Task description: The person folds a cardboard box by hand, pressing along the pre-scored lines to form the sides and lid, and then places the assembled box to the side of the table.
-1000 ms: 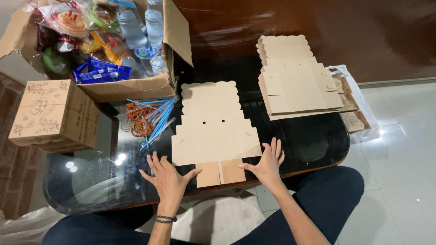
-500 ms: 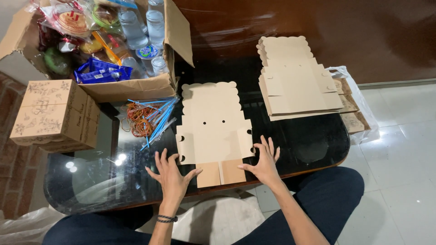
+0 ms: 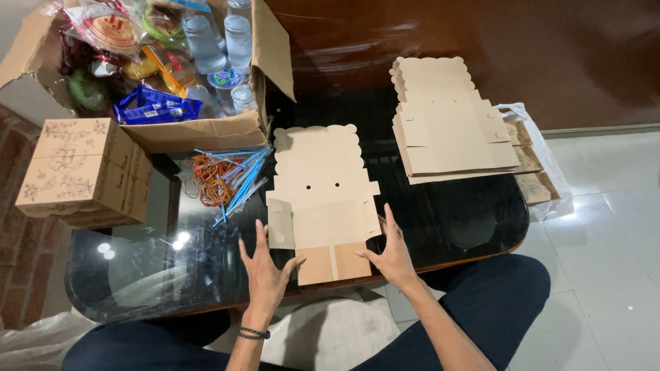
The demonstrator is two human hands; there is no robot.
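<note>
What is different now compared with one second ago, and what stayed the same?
The side flaps of the flat cardboard box blank are folded inward now. The left hand and right hand slid slightly closer to the person. The stack of blanks and the open carton stayed put.

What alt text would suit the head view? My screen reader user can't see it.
Two bare hands, left hand and right hand, flank a flat unfolded cardboard box blank on a dark glass table. A stack of blanks lies far right, blue straws and an open carton of snacks far left.
</note>
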